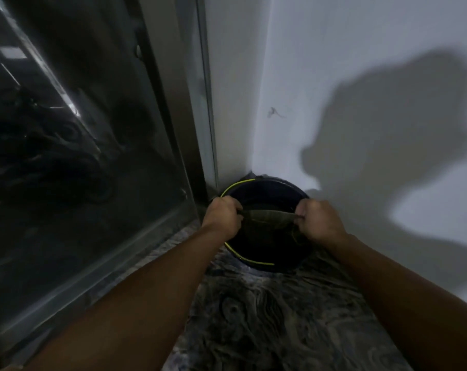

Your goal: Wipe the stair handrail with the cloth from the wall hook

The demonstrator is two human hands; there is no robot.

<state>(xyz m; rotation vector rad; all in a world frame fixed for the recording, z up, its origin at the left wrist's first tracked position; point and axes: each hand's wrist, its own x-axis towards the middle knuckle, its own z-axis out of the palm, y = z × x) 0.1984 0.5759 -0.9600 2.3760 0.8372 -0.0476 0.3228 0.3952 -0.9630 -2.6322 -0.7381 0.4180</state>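
Observation:
A dark greenish cloth (267, 216) is stretched between my two hands over a dark bucket (288, 186) that stands in the corner of the floor. My left hand (223, 214) grips the cloth's left end and my right hand (319, 219) grips its right end. The cloth sags a little in the middle and hangs into the bucket's mouth. The bucket has a thin yellow-green handle (236, 187) lying along its left rim. No handrail or wall hook is in view.
A tall glass panel in a metal frame (189, 108) stands on the left, reflecting dimly. White walls (347, 76) meet in the corner behind the bucket. The floor (275, 317) is dark patterned marble. My shadow falls on the right wall.

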